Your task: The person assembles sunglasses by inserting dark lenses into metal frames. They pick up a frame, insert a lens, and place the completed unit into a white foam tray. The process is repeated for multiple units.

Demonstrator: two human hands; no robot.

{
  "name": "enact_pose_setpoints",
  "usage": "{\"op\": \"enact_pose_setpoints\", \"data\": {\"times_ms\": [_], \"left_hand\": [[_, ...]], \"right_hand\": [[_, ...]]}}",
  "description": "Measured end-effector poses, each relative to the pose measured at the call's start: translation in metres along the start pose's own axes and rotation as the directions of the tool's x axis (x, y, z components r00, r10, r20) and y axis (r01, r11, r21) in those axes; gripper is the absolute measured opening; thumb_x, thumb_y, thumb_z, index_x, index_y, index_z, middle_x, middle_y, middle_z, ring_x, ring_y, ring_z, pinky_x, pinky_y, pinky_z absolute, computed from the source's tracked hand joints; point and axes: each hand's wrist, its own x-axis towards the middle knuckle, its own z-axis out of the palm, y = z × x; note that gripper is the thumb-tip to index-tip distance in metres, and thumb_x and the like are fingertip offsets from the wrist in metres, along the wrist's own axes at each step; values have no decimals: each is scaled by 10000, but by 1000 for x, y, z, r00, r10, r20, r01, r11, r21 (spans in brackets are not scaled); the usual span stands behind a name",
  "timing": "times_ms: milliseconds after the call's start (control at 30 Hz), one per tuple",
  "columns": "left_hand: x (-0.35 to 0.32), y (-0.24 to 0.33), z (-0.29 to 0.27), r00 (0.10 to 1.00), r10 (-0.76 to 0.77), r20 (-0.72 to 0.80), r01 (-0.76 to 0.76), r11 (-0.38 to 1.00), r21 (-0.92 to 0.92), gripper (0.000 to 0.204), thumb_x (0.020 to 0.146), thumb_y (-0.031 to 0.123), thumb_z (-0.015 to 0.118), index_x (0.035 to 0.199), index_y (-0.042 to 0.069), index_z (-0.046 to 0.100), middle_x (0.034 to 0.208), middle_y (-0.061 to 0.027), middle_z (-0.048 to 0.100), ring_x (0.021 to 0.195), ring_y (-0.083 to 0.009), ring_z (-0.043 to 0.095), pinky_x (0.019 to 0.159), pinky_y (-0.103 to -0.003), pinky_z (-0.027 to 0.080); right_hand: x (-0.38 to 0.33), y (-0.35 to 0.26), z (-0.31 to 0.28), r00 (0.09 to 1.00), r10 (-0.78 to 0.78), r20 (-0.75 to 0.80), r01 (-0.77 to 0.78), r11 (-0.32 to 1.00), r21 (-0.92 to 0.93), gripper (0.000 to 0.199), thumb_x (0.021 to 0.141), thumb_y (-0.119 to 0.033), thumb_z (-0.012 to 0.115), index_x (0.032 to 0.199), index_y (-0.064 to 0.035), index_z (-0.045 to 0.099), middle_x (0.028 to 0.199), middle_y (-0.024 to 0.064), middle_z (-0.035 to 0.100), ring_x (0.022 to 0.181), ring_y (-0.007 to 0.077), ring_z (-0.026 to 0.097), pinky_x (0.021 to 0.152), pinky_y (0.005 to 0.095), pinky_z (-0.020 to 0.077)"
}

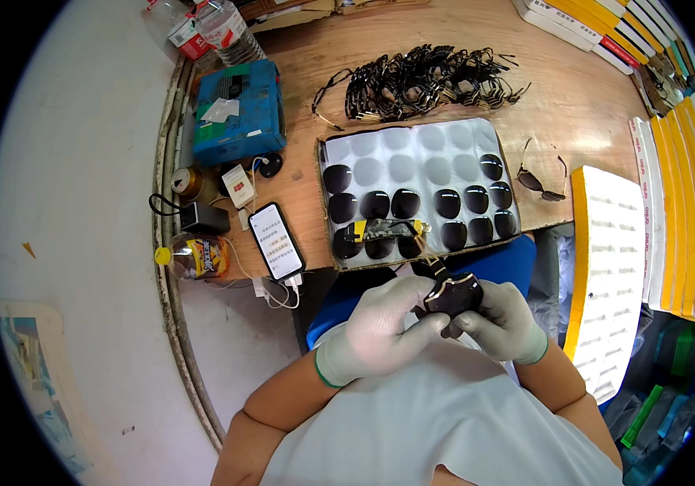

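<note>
Close in front of my body, both gloved hands hold a pair of sunglasses [454, 296] with a black frame, a dark lens and gold trim. My left hand [384, 328] is closed on its left side, thumb along the lower edge. Fingers and thumb of my right hand [505, 324] pinch the other side. The gloves hide part of the frame. Just beyond lies a shallow lens tray [400, 168] with dark lenses [406, 203] in its nearer rows and right column. A black-and-yellow item [388, 230], its kind unclear, rests across the tray's near edge.
Many black-and-gold glasses frames [428, 85] are heaped behind the tray. Finished-looking sunglasses [542, 185] lie right of it. At left are a lit phone [277, 241], cables, a blue box [238, 111] and bottles. A white slotted tray [607, 275] and stacked yellow-white boxes [688, 211] stand right.
</note>
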Motion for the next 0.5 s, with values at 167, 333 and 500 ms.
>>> {"op": "enact_pose_setpoints", "data": {"times_ms": [167,333,500], "left_hand": [[-2,-2,7,993,-56,-106,66,994,91,245,922,22,704,1134,-35,595,936,-100,715,830,-136,684,754,-300,561],[-2,2,8,985,-32,-169,66,978,198,241,921,20,699,1124,-48,590,929,-108,724,827,-145,699,764,-307,572],[-3,-13,3,993,-114,-19,116,989,91,271,865,56,743,1069,-25,584,1145,-236,662,1064,-306,675,944,-404,525]], "right_hand": [[1,-1,17,985,-63,-160,50,995,-83,223,977,-163,660,1011,49,598,741,100,719,644,146,686,603,287,534],[7,-1,24,976,-72,-207,35,984,-176,203,970,-145,658,1000,44,590,734,108,713,618,151,667,586,296,523],[6,2,0,996,81,34,-85,988,130,324,901,-86,702,1172,49,585,893,141,744,763,185,708,726,311,552]]}}
